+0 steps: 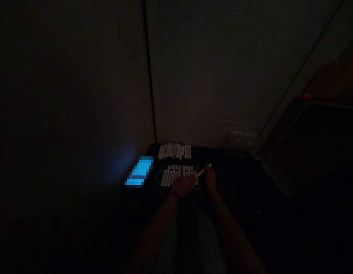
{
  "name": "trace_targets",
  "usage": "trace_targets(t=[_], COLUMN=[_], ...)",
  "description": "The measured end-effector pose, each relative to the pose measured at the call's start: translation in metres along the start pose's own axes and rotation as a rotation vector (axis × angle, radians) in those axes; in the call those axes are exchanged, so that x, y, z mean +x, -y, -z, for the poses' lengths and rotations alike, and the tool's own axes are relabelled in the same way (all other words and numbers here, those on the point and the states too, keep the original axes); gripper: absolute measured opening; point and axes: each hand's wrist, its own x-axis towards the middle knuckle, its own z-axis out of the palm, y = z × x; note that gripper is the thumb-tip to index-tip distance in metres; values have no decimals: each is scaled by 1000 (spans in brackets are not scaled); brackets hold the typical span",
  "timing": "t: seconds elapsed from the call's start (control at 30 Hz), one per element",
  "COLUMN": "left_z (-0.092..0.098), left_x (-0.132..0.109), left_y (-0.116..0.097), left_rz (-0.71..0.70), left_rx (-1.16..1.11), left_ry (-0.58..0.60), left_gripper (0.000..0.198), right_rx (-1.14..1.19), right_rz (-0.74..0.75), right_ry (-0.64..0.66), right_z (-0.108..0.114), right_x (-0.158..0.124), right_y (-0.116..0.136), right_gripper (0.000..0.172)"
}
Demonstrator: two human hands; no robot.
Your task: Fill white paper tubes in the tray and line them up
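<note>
A marker [199, 173] spans the left hand [183, 185] and right hand [210, 180], each grip closed on it, above the dark bench [233, 179]. The step appears to be two-handed handling; the next move probably calls for light fingertip control beside the near row [173, 176]. Markers: slim, straight, pale, smooth-looking; far row [178, 151] behind.
</note>
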Motion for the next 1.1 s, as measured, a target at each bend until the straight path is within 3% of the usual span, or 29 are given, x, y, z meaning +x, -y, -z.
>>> trace_targets(t=[0.27,0.47,0.67,1.1], left_z=[0,-2,-1,7], left_x=[0,0,-1,-7], left_y=[2,4,4,4], left_rz=[-32,-52,-122,-67], left_rx=[-35,-63,-49,-76], left_ry=[6,-11,-20,-214], left_gripper=[43,41,36,53], right_rx=[32,-3,-15,-114], right_rz=[-66,-2,15,11], right_ry=[-21,12,-34,-30], right_z=[-1,-2,-1,-3], right_x=[3,4,7,3], right_y=[-2,-7,-10,0], right_gripper=[52,53,53,52])
